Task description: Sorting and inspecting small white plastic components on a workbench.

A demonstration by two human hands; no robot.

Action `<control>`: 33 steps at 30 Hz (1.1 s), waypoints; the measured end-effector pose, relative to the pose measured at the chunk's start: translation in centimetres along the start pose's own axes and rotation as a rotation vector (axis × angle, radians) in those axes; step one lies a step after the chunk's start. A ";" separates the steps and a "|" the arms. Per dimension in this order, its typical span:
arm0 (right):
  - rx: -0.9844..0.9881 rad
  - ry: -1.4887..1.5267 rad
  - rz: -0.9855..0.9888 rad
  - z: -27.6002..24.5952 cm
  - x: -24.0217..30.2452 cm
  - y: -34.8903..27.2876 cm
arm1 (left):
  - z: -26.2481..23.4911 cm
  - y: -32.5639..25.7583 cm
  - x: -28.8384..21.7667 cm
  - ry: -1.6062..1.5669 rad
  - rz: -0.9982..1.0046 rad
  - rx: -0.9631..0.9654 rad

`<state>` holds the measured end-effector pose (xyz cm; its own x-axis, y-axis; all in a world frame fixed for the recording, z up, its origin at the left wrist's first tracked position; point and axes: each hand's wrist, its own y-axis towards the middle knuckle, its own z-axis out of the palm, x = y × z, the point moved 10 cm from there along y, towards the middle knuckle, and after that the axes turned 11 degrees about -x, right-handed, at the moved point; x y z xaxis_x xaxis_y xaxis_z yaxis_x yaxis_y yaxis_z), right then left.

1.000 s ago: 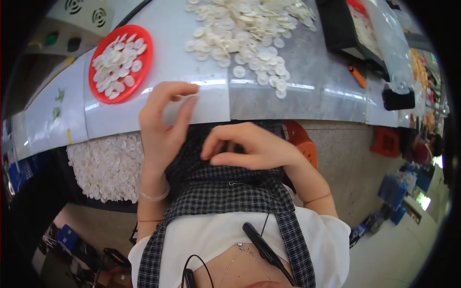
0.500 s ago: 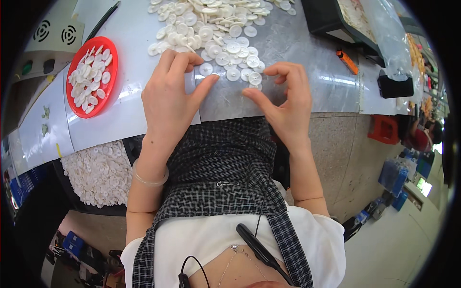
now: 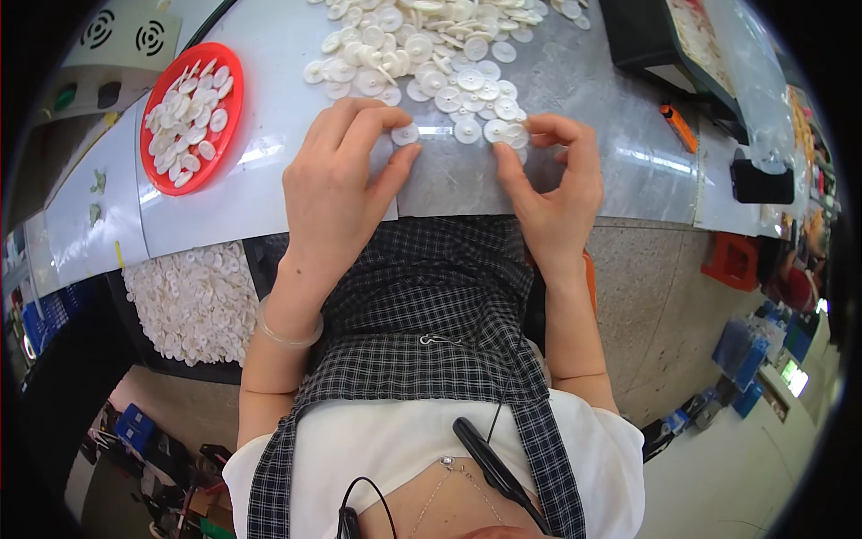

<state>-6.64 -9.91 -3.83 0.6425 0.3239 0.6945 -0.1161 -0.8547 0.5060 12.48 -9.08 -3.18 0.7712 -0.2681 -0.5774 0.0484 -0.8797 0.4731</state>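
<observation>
My left hand (image 3: 346,171) has its thumb and index finger closed around the edges of a single round white plastic disc (image 3: 405,136), low over the metal tabletop. Closer to the middle, my right hand (image 3: 561,184) curls its thumb and forefinger about another white disc (image 3: 516,136) at the near edge of a loose cluster. Those discs are thin, with a small raised hub in the centre. Behind both hands spreads a large pile of similar white discs (image 3: 417,49). The undersides of my fingers are hidden.
On the left stands a red plate (image 3: 235,112) heaped with white discs. A black bin of small white parts (image 3: 193,305) sits below the table edge. To the right are an orange cutter-like tool (image 3: 679,128), a dark phone (image 3: 761,182) and a black box (image 3: 664,67).
The view has shifted, so the tabletop appears farther right and higher. My left fingers have closed on the disc and drawn it slightly nearer. My right thumb has moved in against the cluster.
</observation>
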 end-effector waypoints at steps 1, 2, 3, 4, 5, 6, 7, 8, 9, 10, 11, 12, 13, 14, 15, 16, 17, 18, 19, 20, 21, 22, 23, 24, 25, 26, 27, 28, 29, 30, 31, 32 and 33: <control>0.010 0.036 -0.007 -0.1 0.1 0.0 | 0.0 -0.1 0.2 -0.027 -0.019 0.000; 0.013 0.042 -0.008 0.0 0.0 -0.1 | 0.0 -0.1 0.4 -0.055 -0.038 0.001; -0.009 0.122 -0.036 -0.2 0.1 -0.2 | -0.1 -0.2 0.6 -0.050 -0.040 -0.002; -0.034 0.198 -0.061 -0.4 0.4 -0.3 | 0.0 -0.3 0.7 -0.065 -0.034 -0.002; -0.034 0.199 -0.061 -0.4 0.5 -0.4 | 0.0 -0.4 0.7 -0.080 -0.027 -0.001; -0.007 0.292 -0.019 -0.2 0.6 -0.5 | -0.2 -0.4 0.6 -0.079 -0.027 0.000; 0.020 0.387 0.024 0.2 0.8 -0.7 | 0.0 -0.6 1.3 -0.202 -0.161 0.034; 0.019 0.391 0.025 0.2 1.0 -0.7 | 0.3 -0.9 2.0 -0.324 -0.295 0.068; 0.055 0.428 0.036 0.6 1.3 -0.8 | 0.1 -1.1 1.9 -0.320 -0.293 0.069; 0.091 0.467 0.047 1.1 1.7 -0.8 | 0.8 -1.9 2.7 -0.659 -0.485 0.084; 0.089 0.473 0.047 1.1 2.0 -0.9 | 1.7 -2.7 3.1 -0.999 -0.674 0.097; 0.115 0.486 0.064 1.4 2.3 -1.0 | 1.6 -2.7 3.3 -0.992 -0.671 0.095; 0.143 0.502 0.080 1.8 2.5 -1.1 | 2.9 -3.6 2.9 -1.358 -0.864 0.172; 0.143 0.511 0.079 1.9 2.7 -1.2 | 3.9 -4.3 1.8 -1.727 -1.052 0.253; 0.145 0.525 0.070 2.0 3.0 -1.2 | 4.3 -4.7 1.4 -1.840 -1.094 0.309; 0.147 0.538 0.063 2.1 3.2 -1.2 | 4.4 -4.8 1.5 -1.833 -1.091 0.303; 0.147 0.546 0.061 2.2 3.5 -1.2 | 4.6 -5.0 1.2 -1.904 -1.126 0.325; 0.152 0.554 0.057 2.3 3.7 -1.2 | 4.7 -5.1 0.9 -1.974 -1.159 0.348; 0.155 0.556 0.053 2.3 3.9 -1.1 | 4.7 -5.1 0.9 -1.973 -1.157 0.348; 0.154 0.558 0.051 2.3 4.0 -1.1 | 4.7 -5.2 0.9 -1.964 -1.173 0.347; 0.161 0.559 0.048 2.4 4.1 -1.1 | 4.8 -5.3 1.0 -1.955 -1.188 0.347; 0.168 0.558 0.045 2.4 4.2 -1.2 | 4.8 -5.3 1.0 -1.955 -1.186 0.349; 0.166 0.557 0.044 2.4 4.2 -1.2 | 4.8 -5.4 1.0 -1.959 -1.184 0.348; 0.170 0.564 0.045 2.5 4.2 -1.2 | 4.8 -5.4 1.0 -1.962 -1.183 0.348; 0.174 0.570 0.046 2.6 4.2 -1.2 | 4.8 -5.4 0.9 -1.963 -1.182 0.350; 0.173 0.569 0.045 2.6 4.2 -1.2 | 4.9 -5.4 1.0 -1.958 -1.179 0.343; 0.173 0.582 0.061 2.6 4.0 -1.2 | 4.9 -5.4 1.0 -1.954 -1.177 0.337; 0.173 0.590 0.078 2.5 3.9 -1.2 | 4.9 -5.3 0.7 -1.958 -1.178 0.343; 0.171 0.582 0.078 2.2 3.7 -1.1 | 4.6 -5.0 1.0 -1.840 -1.139 0.297; 0.125 0.713 0.197 1.7 2.5 -0.7 | 4.3 -4.6 1.3 -1.723 -1.097 0.254; 0.075 0.842 0.316 1.1 1.1 -0.4 | 4.3 -4.4 1.2 -1.730 -1.099 0.262; 0.072 0.832 0.316 0.5 0.4 0.1 | 3.9 -3.9 1.7 -1.596 -1.017 0.231; 0.023 0.881 0.377 -0.3 -0.9 0.6 | 3.5 -3.5 2.3 -1.463 -0.934 0.201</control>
<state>-7.57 -10.56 -4.03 -0.2357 0.2070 0.9495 -0.1780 -0.9697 0.1672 11.84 -7.93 -8.48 -0.6316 0.3097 -0.7108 -0.0557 -0.9325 -0.3568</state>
